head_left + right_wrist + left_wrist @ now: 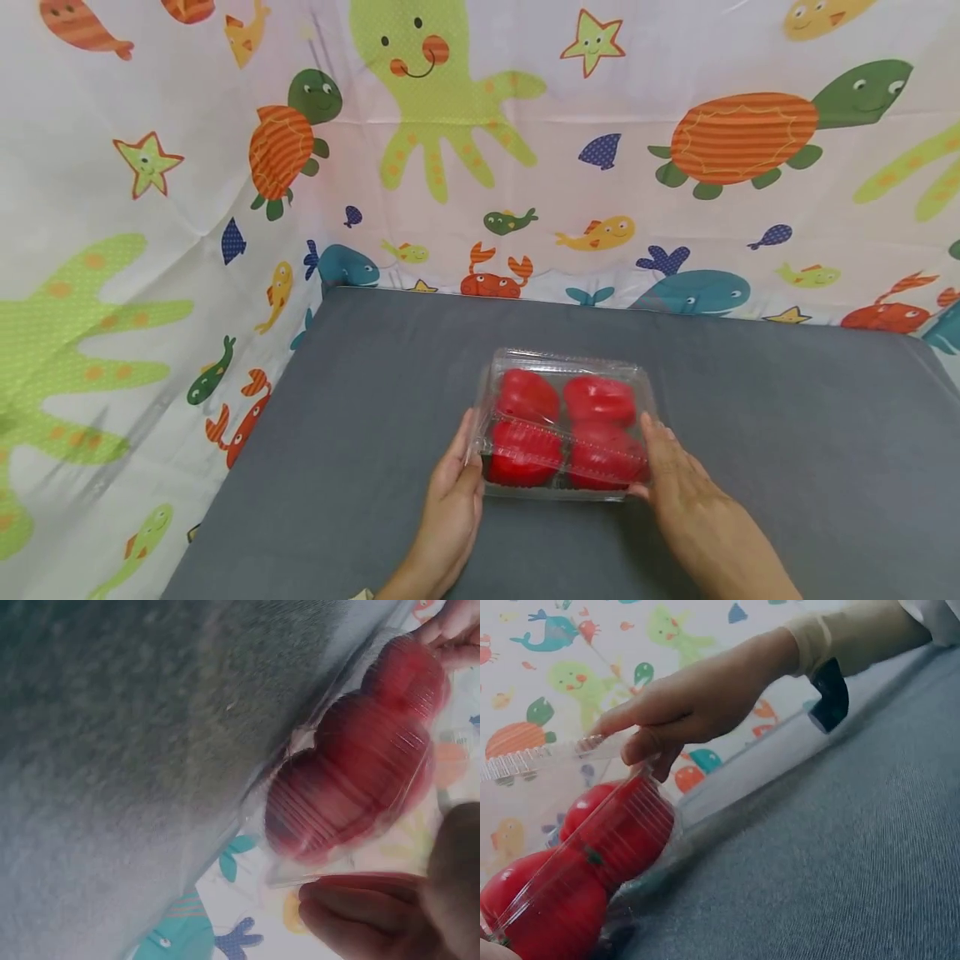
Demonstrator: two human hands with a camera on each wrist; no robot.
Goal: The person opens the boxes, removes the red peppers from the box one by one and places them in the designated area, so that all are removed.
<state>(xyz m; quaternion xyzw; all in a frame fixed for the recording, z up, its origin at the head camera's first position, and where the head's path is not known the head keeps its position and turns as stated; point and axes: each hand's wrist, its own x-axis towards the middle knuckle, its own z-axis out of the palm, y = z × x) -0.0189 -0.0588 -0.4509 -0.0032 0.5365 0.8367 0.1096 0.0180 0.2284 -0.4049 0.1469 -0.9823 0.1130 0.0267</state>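
A clear plastic clamshell box (555,493) is held between both hands near the middle of the grey table, its lid down. Inside it sit several shiny red tomatoes (525,454), also visible through the ridged wall in the left wrist view. My left hand (450,508) grips the left side, thumb on the near side and fingers along the wall; in the left wrist view the left hand (697,705) pinches the box's upper edge. On the opposite side, my right hand (693,504) holds the right wall between thumb and fingers. Whether the box's bottom touches the table cannot be told.
A grey cloth-covered table (360,400) extends around the box. Behind it and along the left hangs a white curtain (450,225) printed with sea animals. A dark strap piece (829,696) hangs at the left wrist.
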